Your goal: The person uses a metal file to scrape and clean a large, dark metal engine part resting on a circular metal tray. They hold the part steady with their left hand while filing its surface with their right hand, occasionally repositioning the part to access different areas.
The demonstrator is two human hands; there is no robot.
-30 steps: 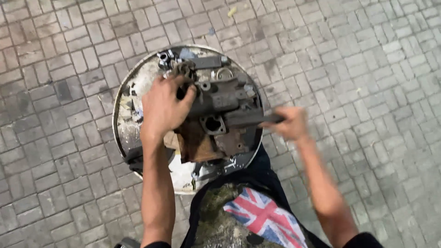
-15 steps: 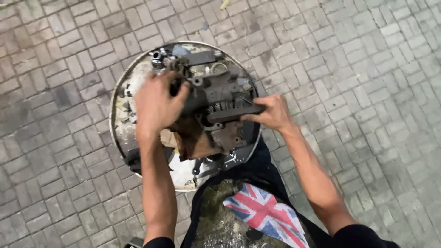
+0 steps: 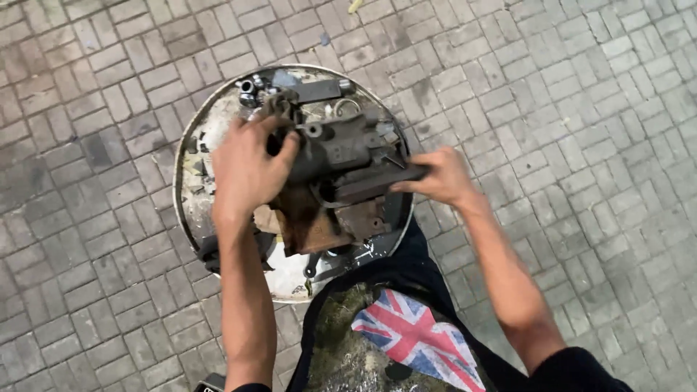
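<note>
A dark, greasy metal engine part (image 3: 341,156) rests over a round metal pan (image 3: 190,190) on the paved ground. My left hand (image 3: 247,170) grips the part's left side, fingers curled over its top edge. On the right, my right hand (image 3: 439,178) holds a flat dark bar that sticks out of the part. A rusty brown piece (image 3: 308,221) lies under the part, toward me. Small bolts and fittings (image 3: 250,87) sit at the pan's far rim.
Grey brick paving (image 3: 566,109) surrounds the pan on all sides. My dark trousers with a red, white and blue flag patch (image 3: 414,337) fill the lower middle, right against the pan's near rim. A dark object (image 3: 210,382) shows at the bottom edge.
My right hand has moved left along the bar, closer to the engine part, and now grips it there. The left hand stays on the part's left side.
</note>
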